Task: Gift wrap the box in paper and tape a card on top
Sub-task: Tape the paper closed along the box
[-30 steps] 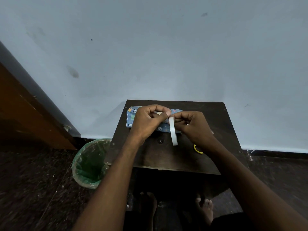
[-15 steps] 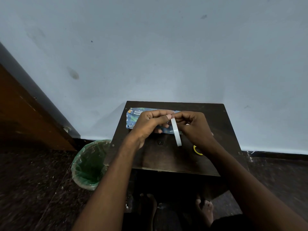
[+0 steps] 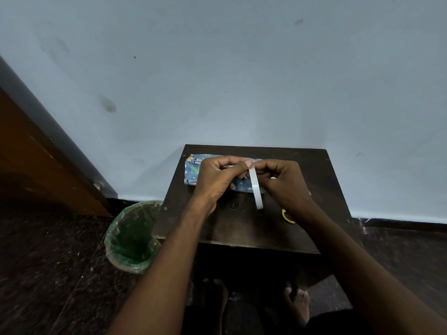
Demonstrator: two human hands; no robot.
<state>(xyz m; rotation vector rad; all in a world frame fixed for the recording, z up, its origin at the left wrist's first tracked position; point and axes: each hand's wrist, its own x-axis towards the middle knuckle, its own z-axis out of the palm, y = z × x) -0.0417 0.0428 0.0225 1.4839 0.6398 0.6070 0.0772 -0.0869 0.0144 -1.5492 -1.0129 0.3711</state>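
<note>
A box wrapped in blue patterned paper lies at the far left of a small dark wooden table. Both of my hands hover over it and hide most of it. My left hand and my right hand pinch the top end of a white strip of tape, which hangs down between them toward me. A small white corner, perhaps the card, peeks out by my right hand.
A yellow ring-shaped object lies on the table under my right wrist. A bin lined with green plastic stands left of the table on the dark floor. A pale wall is behind; a wooden door is far left. My bare feet show below.
The hands have stayed together over the box and the hanging tape strip has shifted slightly to the right. The view has dipped a little.
</note>
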